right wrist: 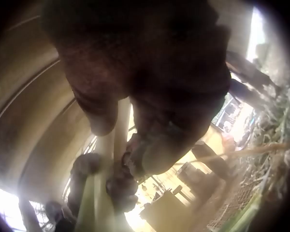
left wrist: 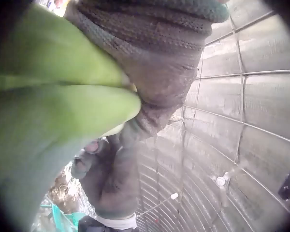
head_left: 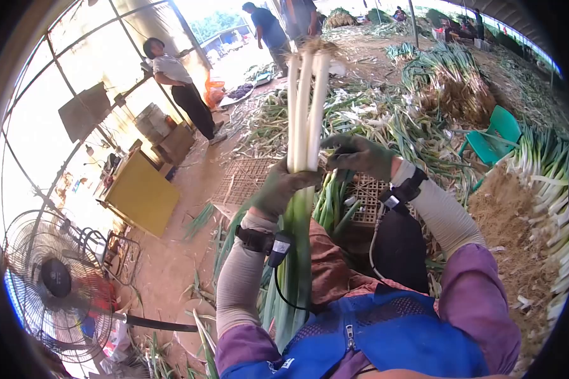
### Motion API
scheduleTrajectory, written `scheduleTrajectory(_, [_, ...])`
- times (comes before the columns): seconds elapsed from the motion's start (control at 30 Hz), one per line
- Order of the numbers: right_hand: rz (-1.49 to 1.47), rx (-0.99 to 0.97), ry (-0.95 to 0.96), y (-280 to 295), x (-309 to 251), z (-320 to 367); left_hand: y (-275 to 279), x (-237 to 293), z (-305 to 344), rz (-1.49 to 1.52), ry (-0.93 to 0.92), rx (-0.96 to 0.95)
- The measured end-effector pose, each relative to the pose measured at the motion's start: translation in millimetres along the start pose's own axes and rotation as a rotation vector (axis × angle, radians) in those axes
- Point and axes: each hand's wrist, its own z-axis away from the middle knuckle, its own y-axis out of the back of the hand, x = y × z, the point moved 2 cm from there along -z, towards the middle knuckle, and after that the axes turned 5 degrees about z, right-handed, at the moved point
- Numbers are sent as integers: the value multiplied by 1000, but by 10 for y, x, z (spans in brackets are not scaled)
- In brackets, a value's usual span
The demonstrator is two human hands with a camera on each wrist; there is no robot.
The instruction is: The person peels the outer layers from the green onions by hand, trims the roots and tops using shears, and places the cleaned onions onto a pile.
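Note:
A bundle of several long green onions [head_left: 307,120] stands upright in front of the body, roots at the top and green leaves hanging down to the lap. My gloved left hand [head_left: 281,189] grips it where white turns to green; in the left wrist view the left hand [left wrist: 150,53] wraps round the thick green stalks [left wrist: 63,106]. My gloved right hand [head_left: 360,156] is just right of the stalks, fingers bent toward them. The right wrist view shows the right hand [right wrist: 150,82] close over the pale stalks [right wrist: 105,159]; whether it touches them is unclear.
Plastic crates [head_left: 246,180] stand beyond the knees. Loose onions and leaves [head_left: 385,126] cover the ground ahead, with a bundled pile [head_left: 452,82] behind. A green chair [head_left: 496,136] and a row of onions [head_left: 553,234] are at right; a fan [head_left: 57,278] and yellow table [head_left: 142,196] at left. People stand farther off.

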Motion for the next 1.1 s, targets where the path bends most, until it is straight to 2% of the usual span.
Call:
scheduleTrajectory(0.07, [-33, 70, 57, 83, 68, 132, -105, -9, -46, 260, 244, 27])
scheduleTrajectory(0.1, [-26, 4, 66, 86, 78, 164, -171, -7, -47, 300, 233, 23])
scheduleTrajectory(0.2, [282, -140, -51, -35, 111, 265, -283, -70, -112, 315, 261, -43])
scheduleTrajectory(0.23, [446, -102, 5, -16, 340, 256, -313, -94, -107, 290, 252, -64])
scheduleTrajectory(0.33, [267, -45, -138, 51, 375, 389, -413, 54, -68, 192, 205, -76])
scheduleTrajectory(0.4, [452, 76, -144, 290, 495, 504, -455, -133, -42, 263, 222, -45])
scheduleTrajectory(0.47, [810, 218, -217, 666, 575, 708, -497, -218, 21, 221, 365, -90])
scheduleTrajectory(0.6, [1273, 188, -562, 1272, 319, 937, -638, -464, 79, 148, 385, -105])
scheduleTrajectory(0.67, [1384, 230, -435, 1466, 252, 996, -754, -551, 74, 176, 419, -123])
scheduleTrajectory(0.77, [1578, 196, -468, 1439, -202, 1028, -832, -654, 39, 297, 409, -225])
scheduleTrajectory(0.8, [1712, 207, -572, 1671, -105, 976, -855, -638, 45, 331, 416, -243])
scheduleTrajectory(0.83, [1770, 399, -382, 2158, 133, 1005, -867, -634, 53, 343, 426, -248])
scheduleTrajectory(0.87, [1903, 416, -462, 2436, -54, 1045, -875, -608, 75, 339, 404, -225])
scheduleTrajectory(0.93, [1858, 800, -570, 3029, -521, 1273, -895, -517, 128, 328, 363, -182])
scheduleTrajectory(0.97, [1863, 850, -416, 3667, -543, 1463, -894, -475, 135, 311, 378, -175])
scheduleTrajectory(1.0, [1926, 990, -586, 4122, -619, 1458, -886, -498, 139, 300, 396, -183])
scheduleTrajectory(1.07, [1856, 927, -857, 3508, -1134, 1493, -859, -555, 99, 278, 414, -193])
scheduleTrajectory(1.1, [1713, 864, -785, 3079, -1319, 1410, -867, -566, 86, 247, 422, -162])
